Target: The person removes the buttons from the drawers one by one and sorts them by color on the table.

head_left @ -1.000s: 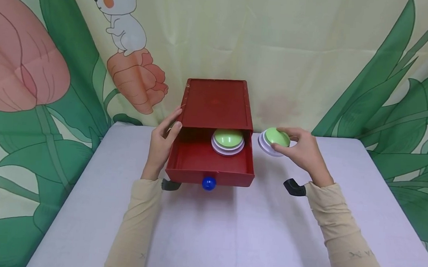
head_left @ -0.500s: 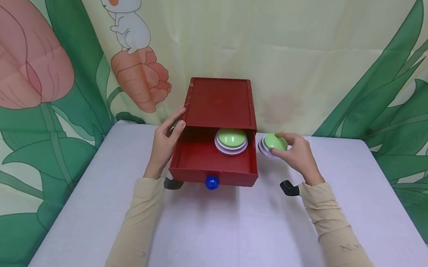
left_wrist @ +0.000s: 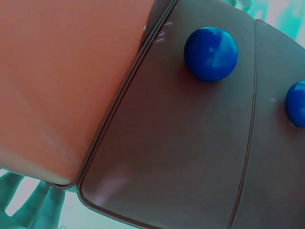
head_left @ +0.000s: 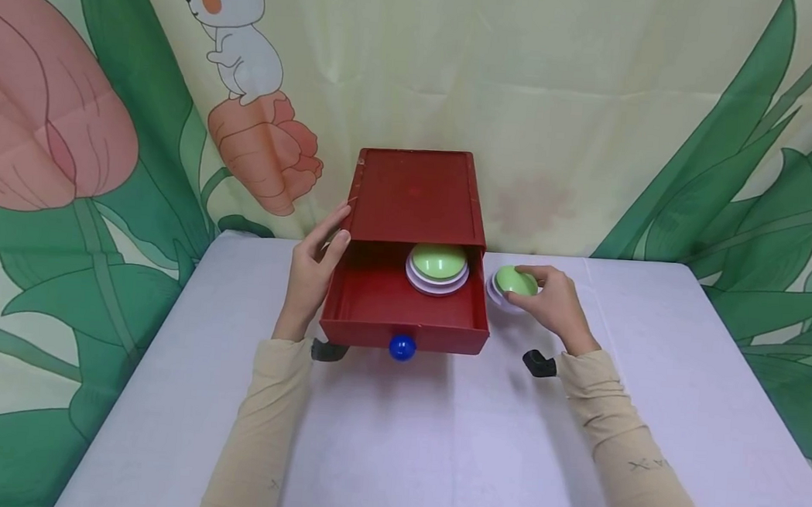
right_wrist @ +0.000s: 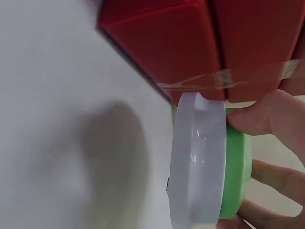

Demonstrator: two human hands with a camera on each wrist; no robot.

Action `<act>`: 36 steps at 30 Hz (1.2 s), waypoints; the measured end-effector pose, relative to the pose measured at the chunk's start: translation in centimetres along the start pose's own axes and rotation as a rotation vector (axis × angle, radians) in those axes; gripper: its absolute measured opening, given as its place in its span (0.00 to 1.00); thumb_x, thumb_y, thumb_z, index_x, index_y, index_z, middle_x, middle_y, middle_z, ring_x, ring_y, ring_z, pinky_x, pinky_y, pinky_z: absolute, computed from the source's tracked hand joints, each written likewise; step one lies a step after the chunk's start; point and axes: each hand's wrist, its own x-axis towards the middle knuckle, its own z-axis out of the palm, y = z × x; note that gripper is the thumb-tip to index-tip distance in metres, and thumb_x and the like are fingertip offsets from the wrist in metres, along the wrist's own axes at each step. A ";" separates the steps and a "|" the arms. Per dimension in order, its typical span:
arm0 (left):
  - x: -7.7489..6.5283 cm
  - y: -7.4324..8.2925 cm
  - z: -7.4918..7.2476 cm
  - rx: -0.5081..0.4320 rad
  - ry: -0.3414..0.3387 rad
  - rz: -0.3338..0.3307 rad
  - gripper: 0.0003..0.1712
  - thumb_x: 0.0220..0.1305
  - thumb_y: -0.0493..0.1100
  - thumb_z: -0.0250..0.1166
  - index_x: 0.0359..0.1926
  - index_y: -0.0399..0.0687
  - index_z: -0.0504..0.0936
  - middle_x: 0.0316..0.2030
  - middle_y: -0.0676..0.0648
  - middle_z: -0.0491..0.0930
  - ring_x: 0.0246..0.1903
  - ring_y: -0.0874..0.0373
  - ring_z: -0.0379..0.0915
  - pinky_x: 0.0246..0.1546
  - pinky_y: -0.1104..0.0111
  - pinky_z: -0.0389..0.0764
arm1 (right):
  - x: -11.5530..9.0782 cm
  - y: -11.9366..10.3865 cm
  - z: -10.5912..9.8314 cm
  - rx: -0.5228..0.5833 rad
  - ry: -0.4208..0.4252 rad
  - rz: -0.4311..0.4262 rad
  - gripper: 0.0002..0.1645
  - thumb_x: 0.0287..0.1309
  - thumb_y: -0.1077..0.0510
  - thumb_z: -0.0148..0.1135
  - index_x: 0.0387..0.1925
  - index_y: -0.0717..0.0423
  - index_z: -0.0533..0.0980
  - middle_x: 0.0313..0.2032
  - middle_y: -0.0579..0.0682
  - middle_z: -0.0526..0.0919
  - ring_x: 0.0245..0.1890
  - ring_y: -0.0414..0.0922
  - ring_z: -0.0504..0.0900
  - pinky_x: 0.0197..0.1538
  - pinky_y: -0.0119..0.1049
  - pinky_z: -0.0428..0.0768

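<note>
A red drawer box with a blue knob stands near the back of the table, its upper drawer pulled out. Inside that drawer, at the right, sits a round push button, green on a white base. My left hand rests along the box's left side, fingers extended. To the right of the box, my right hand grips a second green-and-white push button by its green top. In the right wrist view this push button is tilted on edge beside the box, its shadow on the tabletop.
A lower blue knob shows on another drawer front in the left wrist view. The white-covered table ends at a printed curtain behind the box. Clear tape crosses the box's side.
My right hand has moved left and slightly lower with its push button, closer to the box. The left hand stays against the box, and the whole head view has shifted a little.
</note>
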 end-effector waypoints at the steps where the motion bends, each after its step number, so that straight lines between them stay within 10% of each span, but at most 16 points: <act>1: 0.0 0.0 0.0 -0.002 0.000 0.000 0.26 0.73 0.36 0.54 0.70 0.37 0.68 0.72 0.44 0.65 0.71 0.57 0.61 0.68 0.56 0.69 | 0.0 0.1 0.1 -0.001 -0.001 0.001 0.32 0.54 0.58 0.71 0.60 0.66 0.76 0.58 0.67 0.78 0.54 0.61 0.73 0.53 0.51 0.74; 36: -0.1 0.1 0.2 0.007 0.003 -0.017 0.27 0.73 0.37 0.54 0.70 0.38 0.67 0.72 0.44 0.64 0.71 0.53 0.61 0.67 0.54 0.70 | 0.2 3.2 1.0 -0.042 0.029 0.011 0.31 0.52 0.63 0.71 0.58 0.72 0.75 0.56 0.72 0.77 0.56 0.65 0.73 0.60 0.59 0.72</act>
